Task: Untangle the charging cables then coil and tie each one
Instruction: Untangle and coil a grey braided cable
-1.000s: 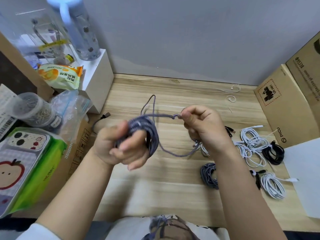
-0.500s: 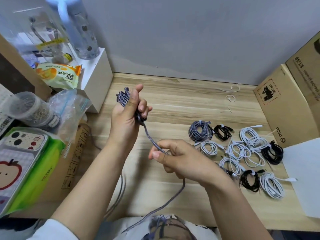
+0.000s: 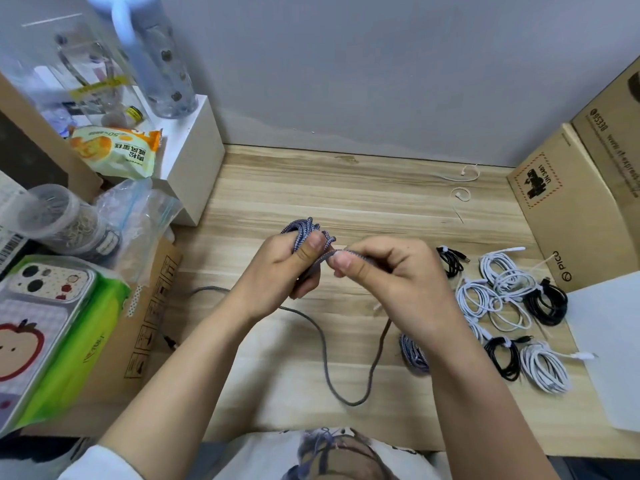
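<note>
Both hands, left [image 3: 277,268] and right [image 3: 391,275], gripping the grey braided cable [image 3: 323,358], its folded bundle upright, slack looping toward the person.

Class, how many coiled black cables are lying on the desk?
3. One black coil lies just right of the right hand; another beside the white sheet; the third nearer the person. The right arm may hide more.

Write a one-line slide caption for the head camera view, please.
Left hand holds a gray braided cable bundle while right hand pinches its strand; tied cables lie on the wooden desk.
</note>
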`<state>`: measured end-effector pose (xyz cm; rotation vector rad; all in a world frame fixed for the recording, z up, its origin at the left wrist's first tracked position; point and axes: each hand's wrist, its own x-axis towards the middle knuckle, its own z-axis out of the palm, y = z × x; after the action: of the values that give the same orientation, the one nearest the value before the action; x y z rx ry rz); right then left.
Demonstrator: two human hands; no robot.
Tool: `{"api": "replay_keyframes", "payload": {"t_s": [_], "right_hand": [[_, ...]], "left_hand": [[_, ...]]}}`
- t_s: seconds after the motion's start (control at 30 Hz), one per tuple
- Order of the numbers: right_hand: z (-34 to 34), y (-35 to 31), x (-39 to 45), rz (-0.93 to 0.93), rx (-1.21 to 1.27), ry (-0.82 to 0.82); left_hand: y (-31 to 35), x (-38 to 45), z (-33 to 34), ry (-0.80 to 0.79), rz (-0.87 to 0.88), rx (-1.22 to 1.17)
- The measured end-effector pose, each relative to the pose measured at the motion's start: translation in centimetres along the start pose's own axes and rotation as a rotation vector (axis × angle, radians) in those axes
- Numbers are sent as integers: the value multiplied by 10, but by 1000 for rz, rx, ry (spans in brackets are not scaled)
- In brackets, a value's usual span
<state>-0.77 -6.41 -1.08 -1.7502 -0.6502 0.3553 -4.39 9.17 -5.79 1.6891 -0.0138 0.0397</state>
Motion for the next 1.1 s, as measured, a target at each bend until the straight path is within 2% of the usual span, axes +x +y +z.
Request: {"api": "replay_keyframes", "payload": {"t_s": [0.17, 0.3, 0.37, 0.47, 0.57, 0.63, 0.67, 0.73, 0.8, 0.93, 1.0, 1.1], "right_hand": [[-4, 7, 5, -7, 31, 199], [0, 9, 7, 13, 41, 249], [2, 12, 8, 19, 91, 253], [3, 17, 11, 2, 153, 233], [8, 27, 14, 58, 165, 197], [15, 33, 10, 174, 199, 72], [19, 33, 7, 218, 206, -19], [24, 30, 2, 273, 125, -158], [24, 25, -1, 297, 9, -224], [26, 14, -8, 263, -146, -364], [28, 9, -10, 224, -217, -358], [23, 6, -9, 136, -305, -253]], "left_hand": [[10, -6, -2, -144, -65, -145], [17, -12, -1, -172, -140, -215], [17, -13, 0, -168, -109, -297], [14, -14, 5, -219, 15, -483], [19, -9, 8, -241, 136, -860], [24, -1, 5, -176, 194, -1055], [25, 3, 2, -98, 204, -1062], [27, 10, -3, 50, 185, -1006], [23, 13, -6, 164, 151, -926], [9, 13, -7, 364, 120, -554], [3, 11, -5, 348, 134, -357], [-3, 3, 0, 200, 129, -28]]}}
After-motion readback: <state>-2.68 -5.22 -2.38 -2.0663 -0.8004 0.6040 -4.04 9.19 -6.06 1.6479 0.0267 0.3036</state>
